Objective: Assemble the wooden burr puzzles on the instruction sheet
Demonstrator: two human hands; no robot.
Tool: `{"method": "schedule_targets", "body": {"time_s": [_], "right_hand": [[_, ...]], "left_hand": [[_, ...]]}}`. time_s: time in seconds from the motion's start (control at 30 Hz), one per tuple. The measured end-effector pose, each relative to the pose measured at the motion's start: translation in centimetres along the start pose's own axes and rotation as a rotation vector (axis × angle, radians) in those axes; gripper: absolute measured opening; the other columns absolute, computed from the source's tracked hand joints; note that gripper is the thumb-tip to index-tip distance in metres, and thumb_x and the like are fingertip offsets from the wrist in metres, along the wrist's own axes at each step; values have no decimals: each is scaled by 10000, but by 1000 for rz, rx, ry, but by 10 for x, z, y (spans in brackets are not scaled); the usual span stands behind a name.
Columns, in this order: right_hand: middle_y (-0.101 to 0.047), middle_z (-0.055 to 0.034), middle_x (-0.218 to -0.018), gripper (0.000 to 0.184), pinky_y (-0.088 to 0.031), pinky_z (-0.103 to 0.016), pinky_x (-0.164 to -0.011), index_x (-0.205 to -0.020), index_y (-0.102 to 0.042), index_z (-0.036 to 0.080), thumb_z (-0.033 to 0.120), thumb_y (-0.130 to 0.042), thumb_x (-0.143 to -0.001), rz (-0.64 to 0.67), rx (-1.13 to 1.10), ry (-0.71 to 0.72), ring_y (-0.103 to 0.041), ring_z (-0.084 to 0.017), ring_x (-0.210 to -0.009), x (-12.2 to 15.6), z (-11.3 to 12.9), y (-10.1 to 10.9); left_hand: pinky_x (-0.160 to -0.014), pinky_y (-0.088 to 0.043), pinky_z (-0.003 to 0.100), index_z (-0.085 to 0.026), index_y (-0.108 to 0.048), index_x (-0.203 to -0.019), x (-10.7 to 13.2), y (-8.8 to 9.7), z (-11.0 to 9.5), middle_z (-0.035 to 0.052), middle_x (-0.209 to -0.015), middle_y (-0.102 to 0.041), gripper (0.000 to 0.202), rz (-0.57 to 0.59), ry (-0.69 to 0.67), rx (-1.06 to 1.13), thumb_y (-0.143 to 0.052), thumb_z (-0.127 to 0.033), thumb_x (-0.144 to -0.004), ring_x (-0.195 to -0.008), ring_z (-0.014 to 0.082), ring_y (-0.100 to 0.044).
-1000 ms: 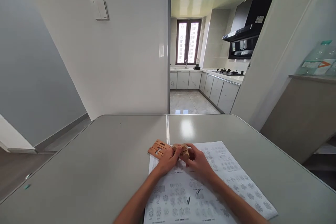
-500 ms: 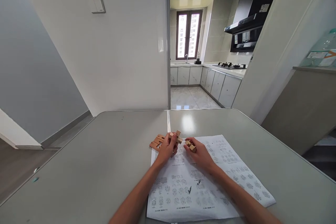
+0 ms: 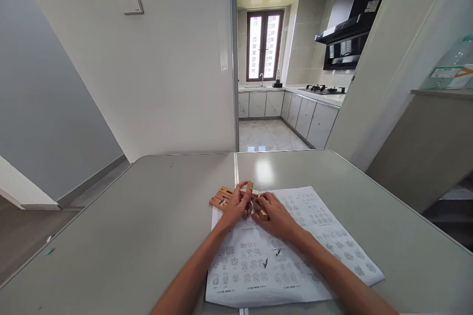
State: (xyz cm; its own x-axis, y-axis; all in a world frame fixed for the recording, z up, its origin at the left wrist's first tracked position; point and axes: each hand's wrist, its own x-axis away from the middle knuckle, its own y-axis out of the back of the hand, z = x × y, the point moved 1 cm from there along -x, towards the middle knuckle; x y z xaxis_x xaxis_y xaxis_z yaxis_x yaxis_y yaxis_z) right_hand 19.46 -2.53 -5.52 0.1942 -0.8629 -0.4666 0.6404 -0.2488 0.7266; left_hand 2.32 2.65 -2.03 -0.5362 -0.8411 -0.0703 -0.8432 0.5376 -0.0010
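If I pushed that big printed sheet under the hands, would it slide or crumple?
The printed sheet lies flat on the smooth, glossy table, so it would probably slide easily. It looks thin and floppy, likely to sag if lifted by one corner. The left hand and right hand seem to rest on its far end, which might make it buckle.

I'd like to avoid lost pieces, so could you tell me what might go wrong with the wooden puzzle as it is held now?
1. The left hand and right hand pinch small wooden puzzle blocks above the table; a slip could scatter them.
2. The spare wooden pieces lie partly on the instruction sheet, so tugging the paper might shift them.
3. The forearms rest on the sheet and may crease it.
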Motion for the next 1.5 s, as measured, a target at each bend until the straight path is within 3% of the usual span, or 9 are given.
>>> {"method": "schedule_targets", "body": {"time_s": [0.17,0.47,0.67,0.87,0.97,1.07,1.37,1.5], "right_hand": [[-590,-102,-1163,268,-530,-477,-955,-1111,-607,249,350,-714,-887,56,1,27,-560,-297,-1113,-1,6,4],[-543,-118,-1276,367,-467,-503,-1050,-1188,-608,258,421,-729,-882,123,19,41,-504,-319,-1223,0,9,8],[-550,-115,-1297,353,-449,-495,-1073,-1142,-610,253,454,-732,-879,136,-9,32,-492,-318,-1254,0,10,11],[-648,-96,-1165,302,-494,-432,-964,-1171,-614,239,482,-545,-1005,49,-201,-100,-581,-276,-1111,-5,8,13],[-673,-72,-1066,327,-514,-369,-855,-1145,-625,234,485,-439,-1051,-18,-318,-174,-622,-239,-996,-6,7,14],[-676,-56,-991,322,-502,-327,-760,-1077,-641,231,489,-452,-1046,-46,-366,-174,-630,-223,-924,-7,7,14],[-649,-19,-822,355,-457,-299,-702,-830,-571,227,474,-441,-1050,-83,-306,-122,-580,-186,-746,-7,12,15],[-653,-27,-798,409,-462,-311,-725,-799,-573,232,523,-419,-1041,-91,-285,-136,-585,-201,-762,-9,15,16]], "left_hand": [[-488,-417,212,-216,-405,-1454,-1,0,0,-87,-602,-514,698,3,-7,-6,-562,-659,-937,-492,110,-495],[-559,-436,228,-221,-448,-1446,-4,1,2,-79,-635,-529,703,-4,-25,13,-604,-653,-913,-527,107,-511],[-567,-454,234,-230,-449,-1441,-4,0,4,-65,-691,-528,663,-5,-36,10,-584,-637,-936,-544,104,-511],[-557,-466,225,-240,-462,-1434,-3,1,1,-29,-770,-587,648,-15,-22,-38,-586,-636,-935,-579,109,-539],[-532,-462,225,-242,-462,-1436,-1,-1,-1,-46,-715,-567,624,29,-32,-66,-568,-623,-954,-546,110,-528],[-518,-448,221,-247,-469,-1444,2,-2,-3,-66,-648,-544,597,69,-55,-100,-550,-605,-973,-514,110,-522],[-476,-444,218,-207,-470,-1424,1,0,-5,-59,-649,-569,641,74,-28,-88,-540,-643,-960,-456,98,-515],[-465,-443,213,-209,-466,-1416,2,-1,-8,-64,-654,-566,650,78,-33,-72,-558,-650,-947,-438,91,-522]]}}
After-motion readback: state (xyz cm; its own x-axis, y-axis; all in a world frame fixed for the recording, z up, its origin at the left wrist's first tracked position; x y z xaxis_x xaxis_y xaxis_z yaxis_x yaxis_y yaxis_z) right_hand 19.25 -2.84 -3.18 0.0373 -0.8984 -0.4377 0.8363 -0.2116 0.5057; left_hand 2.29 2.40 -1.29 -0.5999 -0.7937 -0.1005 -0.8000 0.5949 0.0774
